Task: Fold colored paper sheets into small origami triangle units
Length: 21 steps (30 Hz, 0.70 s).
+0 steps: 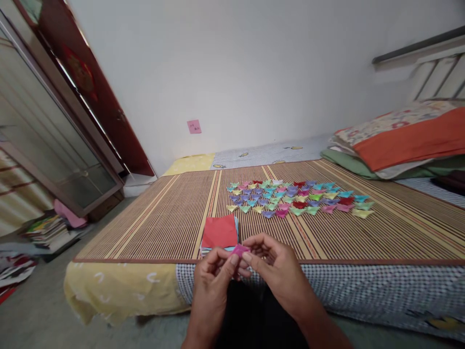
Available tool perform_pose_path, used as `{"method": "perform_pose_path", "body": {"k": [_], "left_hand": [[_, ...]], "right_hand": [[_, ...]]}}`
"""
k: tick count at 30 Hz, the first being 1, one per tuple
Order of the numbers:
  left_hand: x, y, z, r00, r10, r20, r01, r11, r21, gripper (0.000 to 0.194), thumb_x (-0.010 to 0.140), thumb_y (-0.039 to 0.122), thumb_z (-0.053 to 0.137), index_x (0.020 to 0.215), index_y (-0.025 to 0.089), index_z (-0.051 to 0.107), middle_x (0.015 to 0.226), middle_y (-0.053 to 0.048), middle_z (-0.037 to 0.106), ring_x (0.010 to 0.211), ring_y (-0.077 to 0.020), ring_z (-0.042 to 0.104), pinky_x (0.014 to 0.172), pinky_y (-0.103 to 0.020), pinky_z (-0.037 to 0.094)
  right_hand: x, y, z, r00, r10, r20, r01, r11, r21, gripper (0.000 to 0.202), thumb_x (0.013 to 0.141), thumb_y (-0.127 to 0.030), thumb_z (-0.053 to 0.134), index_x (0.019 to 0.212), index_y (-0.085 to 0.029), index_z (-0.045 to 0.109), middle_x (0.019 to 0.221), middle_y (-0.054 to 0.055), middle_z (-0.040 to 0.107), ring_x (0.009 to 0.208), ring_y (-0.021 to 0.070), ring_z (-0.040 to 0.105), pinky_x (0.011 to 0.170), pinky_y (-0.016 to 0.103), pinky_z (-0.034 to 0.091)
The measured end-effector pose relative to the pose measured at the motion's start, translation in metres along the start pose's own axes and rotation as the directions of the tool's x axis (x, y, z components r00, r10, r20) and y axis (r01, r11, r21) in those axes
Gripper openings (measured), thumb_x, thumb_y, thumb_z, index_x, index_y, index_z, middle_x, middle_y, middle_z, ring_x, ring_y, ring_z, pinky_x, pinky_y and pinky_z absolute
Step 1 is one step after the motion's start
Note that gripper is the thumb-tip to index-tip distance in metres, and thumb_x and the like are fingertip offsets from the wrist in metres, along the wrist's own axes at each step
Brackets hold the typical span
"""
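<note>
A small folded piece of pink paper is pinched between my two hands, above the front edge of the bed. My left hand grips its left side with thumb and fingers. On its right side, my right hand holds it with thumb and forefinger, the other fingers curled. Just beyond my left hand lies a stack of square paper with a red sheet on top. Farther back, several rows of small folded paper boats in many colours stand on the striped mat.
Folded bedding with orange and floral fabric is piled at the right. A pink note is stuck to the wall. Books are stacked on the floor at the left, near a glass-panelled door.
</note>
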<state>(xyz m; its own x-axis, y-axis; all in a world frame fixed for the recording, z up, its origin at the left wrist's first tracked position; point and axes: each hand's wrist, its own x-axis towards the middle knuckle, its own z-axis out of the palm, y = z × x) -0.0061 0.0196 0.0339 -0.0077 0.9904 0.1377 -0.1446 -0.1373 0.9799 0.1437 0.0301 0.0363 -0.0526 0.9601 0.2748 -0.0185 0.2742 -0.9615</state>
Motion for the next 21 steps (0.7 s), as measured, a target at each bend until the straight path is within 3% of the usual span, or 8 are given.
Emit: {"method": "perform_pose_path", "body": {"k": [3, 8, 13, 21], "left_hand": [[0.0, -0.001, 0.0, 1.0, 0.018, 0.001, -0.018, 1.0, 0.018, 0.025, 0.087, 0.038, 0.075, 0.076, 0.016, 0.069, 0.074, -0.005, 0.076, 0.067, -0.0164, 0.07, 0.067, -0.026, 0.052], [0.001, -0.002, -0.001, 0.998, -0.023, 0.06, 0.023, 1.0, -0.004, 0.026, 0.086, 0.039, 0.075, 0.076, 0.017, 0.066, 0.072, -0.003, 0.073, 0.062, -0.0153, 0.066, 0.061, -0.025, 0.049], [-0.001, 0.002, 0.0, 0.996, -0.006, 0.09, 0.004, 1.0, 0.03, 0.025, 0.087, 0.037, 0.074, 0.075, 0.017, 0.066, 0.07, -0.002, 0.071, 0.064, -0.0146, 0.065, 0.065, -0.025, 0.049], [-0.002, -0.006, 0.001, 0.996, -0.02, 0.087, 0.02, 1.0, -0.003, 0.025, 0.09, 0.038, 0.072, 0.077, 0.018, 0.065, 0.069, -0.001, 0.071, 0.063, -0.0142, 0.065, 0.065, -0.025, 0.05]], "right_hand": [[0.003, 0.004, -0.003, 0.995, 0.048, 0.084, -0.051, 0.998, 0.03, 0.022, 0.089, -0.037, 0.065, 0.082, -0.016, 0.071, 0.077, 0.004, 0.071, 0.073, 0.018, 0.064, 0.07, 0.031, 0.051], [0.002, 0.004, -0.004, 0.998, 0.029, 0.064, -0.031, 0.999, 0.024, 0.021, 0.089, -0.033, 0.063, 0.077, -0.017, 0.068, 0.073, 0.001, 0.067, 0.072, 0.0168, 0.061, 0.07, 0.03, 0.049], [-0.002, -0.003, 0.0, 0.997, 0.014, 0.078, -0.016, 0.999, 0.028, 0.017, 0.09, -0.029, 0.061, 0.079, -0.017, 0.066, 0.07, 0.001, 0.067, 0.067, 0.0159, 0.062, 0.066, 0.028, 0.05], [-0.004, -0.003, 0.003, 0.999, 0.01, 0.052, -0.012, 0.999, 0.035, 0.021, 0.092, -0.032, 0.06, 0.078, -0.017, 0.066, 0.069, 0.001, 0.066, 0.065, 0.0159, 0.062, 0.063, 0.027, 0.051]]}}
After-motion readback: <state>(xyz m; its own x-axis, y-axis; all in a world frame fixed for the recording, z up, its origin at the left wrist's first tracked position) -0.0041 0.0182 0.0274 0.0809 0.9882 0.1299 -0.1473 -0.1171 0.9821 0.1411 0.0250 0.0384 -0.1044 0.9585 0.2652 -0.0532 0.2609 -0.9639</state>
